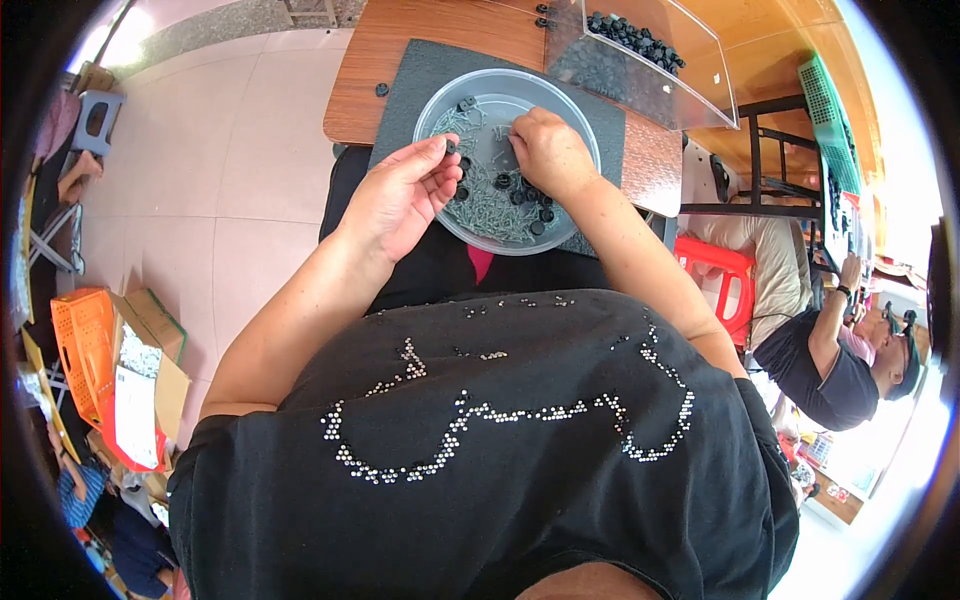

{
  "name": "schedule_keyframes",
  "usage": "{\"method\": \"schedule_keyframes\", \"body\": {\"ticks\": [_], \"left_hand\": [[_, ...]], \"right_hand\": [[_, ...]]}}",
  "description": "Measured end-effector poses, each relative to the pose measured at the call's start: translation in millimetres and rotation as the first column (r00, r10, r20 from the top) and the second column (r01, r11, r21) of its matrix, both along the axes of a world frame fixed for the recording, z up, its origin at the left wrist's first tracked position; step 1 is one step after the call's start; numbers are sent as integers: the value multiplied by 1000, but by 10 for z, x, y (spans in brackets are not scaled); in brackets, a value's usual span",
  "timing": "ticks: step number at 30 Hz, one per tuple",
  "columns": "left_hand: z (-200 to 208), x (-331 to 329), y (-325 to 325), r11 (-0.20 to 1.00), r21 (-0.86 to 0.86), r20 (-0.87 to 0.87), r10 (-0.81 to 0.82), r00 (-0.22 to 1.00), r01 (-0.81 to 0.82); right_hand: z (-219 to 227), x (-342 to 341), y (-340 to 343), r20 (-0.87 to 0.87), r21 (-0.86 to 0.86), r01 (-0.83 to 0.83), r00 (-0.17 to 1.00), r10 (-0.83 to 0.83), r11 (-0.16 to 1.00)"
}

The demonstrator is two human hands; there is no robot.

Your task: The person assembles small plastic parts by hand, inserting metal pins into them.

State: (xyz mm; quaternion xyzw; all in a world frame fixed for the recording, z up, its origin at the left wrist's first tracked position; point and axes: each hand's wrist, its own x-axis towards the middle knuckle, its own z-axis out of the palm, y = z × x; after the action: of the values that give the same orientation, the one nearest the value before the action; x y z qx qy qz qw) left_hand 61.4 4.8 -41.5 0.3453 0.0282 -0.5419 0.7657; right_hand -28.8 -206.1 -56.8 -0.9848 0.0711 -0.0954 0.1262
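Note:
A round grey basin (pixel 480 80) in front of me holds many loose silvery screws (pixel 485 217) and several small round black knobs (pixel 502 182). Over its left side is my left hand (pixel 400 195), palm partly turned up. Thumb and forefinger there pinch one small black knob (pixel 450 148). My right hand (pixel 552 152) reaches into the right side of the basin with its fingers curled together near the screws. Its fingertips are partly hidden, so whatever they pinch cannot be made out.
The basin rests on a dark mat (pixel 405 80) on a wooden table (pixel 365 60). At the far right, a clear box (pixel 690 90) contains black parts. A red stool (pixel 715 280) and a seated person (pixel 835 360) are to the right. Boxes and an orange crate (pixel 85 345) occupy the left.

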Motion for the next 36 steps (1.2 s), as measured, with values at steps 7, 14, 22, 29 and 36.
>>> {"method": "schedule_keyframes", "body": {"ticks": [7,14,22,29,36], "left_hand": [[14,-13,3,1000,19,1,-8,1000,8],[35,-28,-21,1000,23,14,3,1000,-3],[4,-66,-10,998,-55,-72,-10,997,6],[97,-114,-22,996,-83,-112,-29,993,19],[130,-126,-21,997,-64,-34,-47,998,45]], "right_hand": [[-21,-3,44,28,-27,-30,999,31,999],[45,24,116,59,95,44,997,-50,994],[628,-40,560,24,936,41,984,-178,349],[613,-66,605,32,901,37,988,-152,432],[661,-103,640,88,799,31,982,-168,601]]}}
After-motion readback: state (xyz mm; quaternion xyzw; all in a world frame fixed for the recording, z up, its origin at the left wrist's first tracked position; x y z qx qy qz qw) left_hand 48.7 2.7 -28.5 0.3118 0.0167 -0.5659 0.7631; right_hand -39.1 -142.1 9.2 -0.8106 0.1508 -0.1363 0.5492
